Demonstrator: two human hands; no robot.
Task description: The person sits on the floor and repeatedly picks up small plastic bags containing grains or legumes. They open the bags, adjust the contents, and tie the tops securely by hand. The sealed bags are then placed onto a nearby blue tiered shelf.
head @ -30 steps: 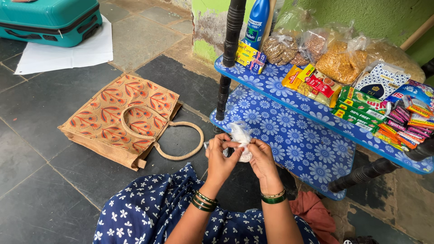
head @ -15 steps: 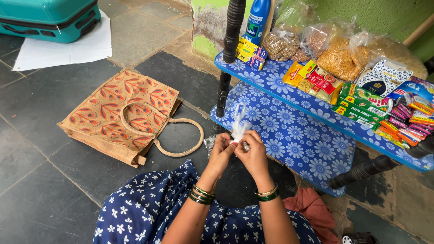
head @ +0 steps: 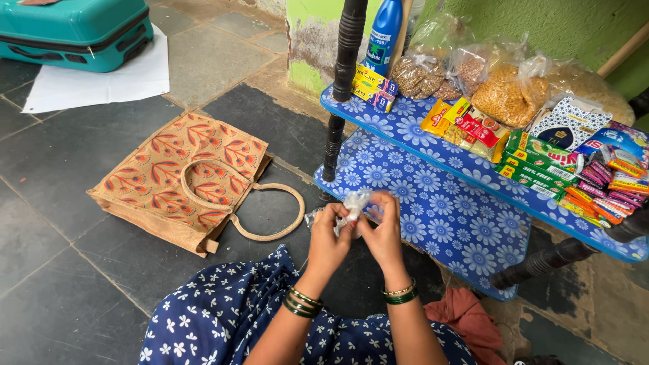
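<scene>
Both hands have drawn in closer over the last second. The left hand (head: 329,236) and right hand (head: 382,233) now pinch a small clear plastic bag (head: 354,203) between closed fingers, held before the blue floral table (head: 439,203); the working continues.

one jute bag (head: 186,177) | one teal suitcase (head: 74,30) | one blue bottle (head: 383,34) | two hands
</scene>
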